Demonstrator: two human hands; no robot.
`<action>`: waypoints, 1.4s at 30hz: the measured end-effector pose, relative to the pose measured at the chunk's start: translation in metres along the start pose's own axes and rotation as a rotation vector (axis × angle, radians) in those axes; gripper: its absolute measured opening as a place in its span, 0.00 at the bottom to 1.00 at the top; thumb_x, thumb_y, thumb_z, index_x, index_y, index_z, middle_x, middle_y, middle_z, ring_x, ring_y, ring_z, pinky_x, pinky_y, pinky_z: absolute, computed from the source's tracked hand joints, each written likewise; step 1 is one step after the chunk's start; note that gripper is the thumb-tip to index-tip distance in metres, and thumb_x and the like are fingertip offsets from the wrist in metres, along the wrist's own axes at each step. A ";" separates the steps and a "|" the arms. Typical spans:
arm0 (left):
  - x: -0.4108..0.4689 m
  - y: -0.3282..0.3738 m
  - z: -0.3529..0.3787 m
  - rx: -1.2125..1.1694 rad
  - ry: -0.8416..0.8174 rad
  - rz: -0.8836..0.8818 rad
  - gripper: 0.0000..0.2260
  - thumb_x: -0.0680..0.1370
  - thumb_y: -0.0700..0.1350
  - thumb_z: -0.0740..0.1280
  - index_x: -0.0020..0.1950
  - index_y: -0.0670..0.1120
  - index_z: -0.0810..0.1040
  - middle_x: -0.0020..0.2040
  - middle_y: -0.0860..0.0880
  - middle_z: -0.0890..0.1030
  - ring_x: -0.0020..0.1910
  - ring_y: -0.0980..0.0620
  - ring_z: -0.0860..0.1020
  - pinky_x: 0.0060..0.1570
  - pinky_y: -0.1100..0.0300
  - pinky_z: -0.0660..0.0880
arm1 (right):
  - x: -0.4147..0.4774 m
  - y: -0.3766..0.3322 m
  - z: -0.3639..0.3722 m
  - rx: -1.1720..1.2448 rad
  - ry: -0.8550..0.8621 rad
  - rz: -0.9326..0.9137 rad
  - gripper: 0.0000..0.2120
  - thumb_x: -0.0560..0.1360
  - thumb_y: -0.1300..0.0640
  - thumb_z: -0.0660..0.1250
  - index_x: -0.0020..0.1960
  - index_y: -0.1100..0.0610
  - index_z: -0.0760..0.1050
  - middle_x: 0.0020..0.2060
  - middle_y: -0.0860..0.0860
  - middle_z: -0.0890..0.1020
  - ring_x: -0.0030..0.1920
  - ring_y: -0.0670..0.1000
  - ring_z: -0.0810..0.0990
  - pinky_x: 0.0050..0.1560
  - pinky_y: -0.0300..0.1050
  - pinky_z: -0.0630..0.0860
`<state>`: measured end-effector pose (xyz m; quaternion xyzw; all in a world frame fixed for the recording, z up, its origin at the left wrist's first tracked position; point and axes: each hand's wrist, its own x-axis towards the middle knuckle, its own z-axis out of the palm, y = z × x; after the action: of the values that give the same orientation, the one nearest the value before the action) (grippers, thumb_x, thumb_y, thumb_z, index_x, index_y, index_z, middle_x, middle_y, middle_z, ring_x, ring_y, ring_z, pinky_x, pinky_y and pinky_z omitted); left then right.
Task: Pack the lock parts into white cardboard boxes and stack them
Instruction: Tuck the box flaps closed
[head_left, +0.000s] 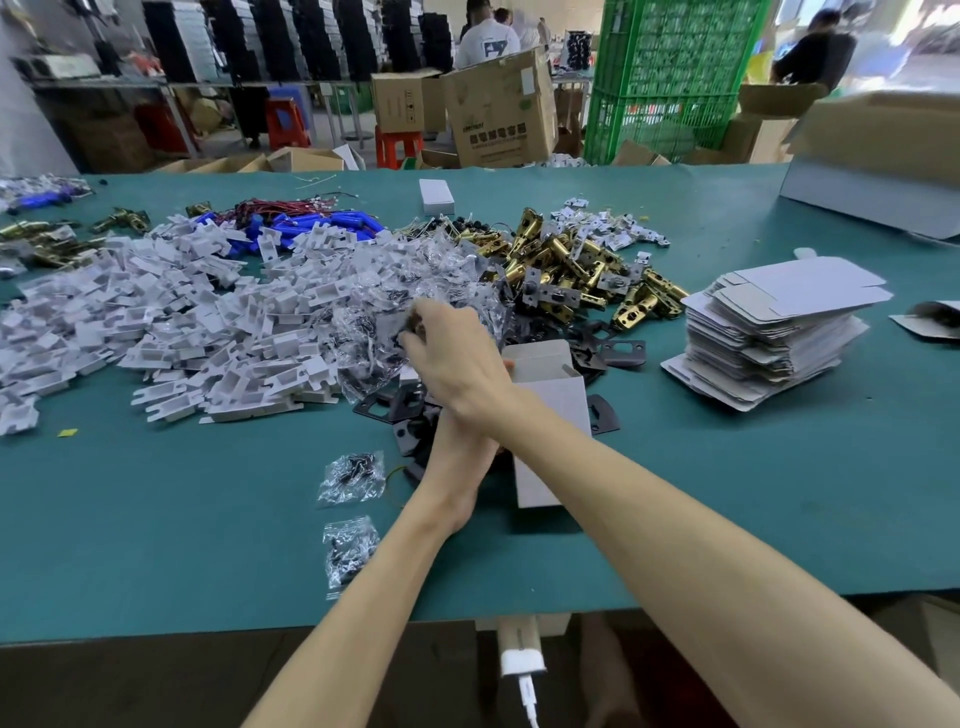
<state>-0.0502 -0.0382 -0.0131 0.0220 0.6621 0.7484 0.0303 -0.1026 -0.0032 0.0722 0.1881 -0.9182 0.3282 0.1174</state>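
White box (550, 415) stands open-topped just R of your left hand (457, 447); its fingers hide under your right wrist, so can't tell the grip. Your right hand (447, 358) curls its fingers on a screw bag (411, 319) in the pile. Looks early: one box mid-fill, flat blanks (769, 338) well R of fingers, nothing stacked nearby.

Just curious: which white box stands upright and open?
The upright box beside the right hand, flap raised; the far box is closed, the stacked ones lie flat.

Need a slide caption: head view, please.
The right hand reaches the pile of clear parts bags on the green table; left hand sits beside an open white box.
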 end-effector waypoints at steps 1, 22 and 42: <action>0.000 0.003 0.001 0.000 -0.005 0.020 0.13 0.85 0.36 0.63 0.53 0.55 0.76 0.59 0.43 0.81 0.57 0.46 0.80 0.56 0.53 0.80 | -0.003 0.001 -0.009 0.042 0.019 -0.010 0.03 0.81 0.61 0.63 0.49 0.59 0.74 0.40 0.54 0.82 0.39 0.56 0.80 0.43 0.54 0.78; 0.004 0.000 0.004 -0.107 -0.057 0.145 0.24 0.74 0.53 0.77 0.68 0.54 0.76 0.58 0.40 0.86 0.59 0.43 0.82 0.60 0.42 0.78 | -0.056 0.070 -0.090 -0.192 0.028 -0.099 0.11 0.78 0.57 0.69 0.59 0.55 0.73 0.41 0.46 0.79 0.46 0.57 0.81 0.50 0.57 0.76; 0.001 0.003 0.006 -0.113 -0.069 0.151 0.22 0.75 0.51 0.77 0.68 0.55 0.76 0.58 0.41 0.86 0.58 0.43 0.84 0.56 0.47 0.81 | -0.063 0.075 -0.111 -0.265 -0.259 -0.067 0.11 0.83 0.63 0.56 0.57 0.49 0.71 0.50 0.52 0.81 0.55 0.55 0.76 0.55 0.57 0.75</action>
<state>-0.0509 -0.0330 -0.0095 0.0958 0.6141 0.7834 -0.0019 -0.0674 0.1389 0.0935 0.2422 -0.9540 0.1735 0.0326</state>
